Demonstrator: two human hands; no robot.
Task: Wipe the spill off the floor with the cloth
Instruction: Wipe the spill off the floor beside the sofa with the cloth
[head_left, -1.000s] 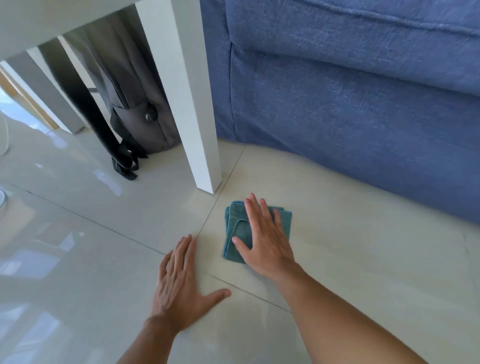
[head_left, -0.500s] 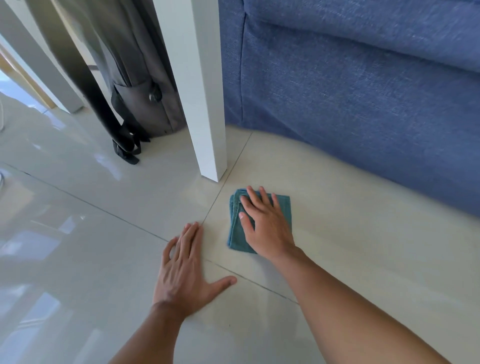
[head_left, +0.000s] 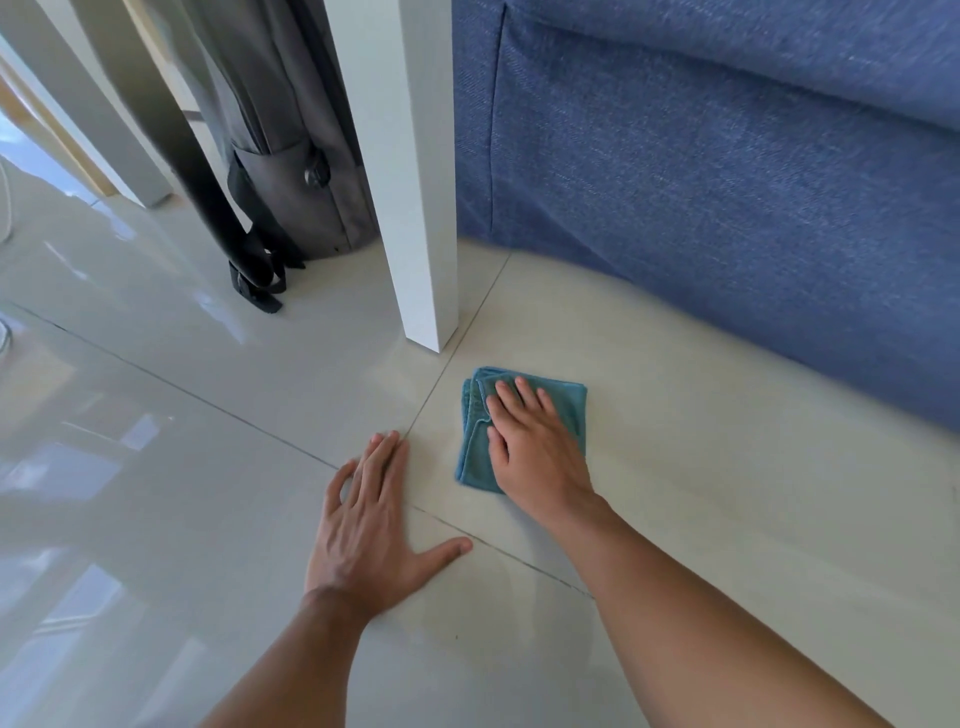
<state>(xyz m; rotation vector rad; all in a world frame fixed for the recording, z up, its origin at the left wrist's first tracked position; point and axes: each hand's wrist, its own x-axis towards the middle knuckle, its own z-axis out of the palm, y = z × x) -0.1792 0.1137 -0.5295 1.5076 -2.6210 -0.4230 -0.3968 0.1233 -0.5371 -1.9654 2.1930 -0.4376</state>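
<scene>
A folded teal cloth (head_left: 474, 441) lies flat on the glossy cream floor tiles (head_left: 727, 493), just in front of a white table leg. My right hand (head_left: 535, 447) presses palm-down on top of it, fingers together and pointing away from me, covering most of the cloth. My left hand (head_left: 371, 525) rests flat on the bare tile to the left of the cloth, fingers spread, holding nothing. I cannot make out any spill on the shiny floor.
The white table leg (head_left: 415, 208) stands right behind the cloth. A blue fabric sofa (head_left: 727, 182) fills the back right. A grey backpack (head_left: 291, 171) with dangling black straps leans behind the leg. More white legs stand at far left.
My right hand has slid the cloth a little forward, nearer the table leg. The view has moved closer to the floor and the sofa. My left hand stays planted.
</scene>
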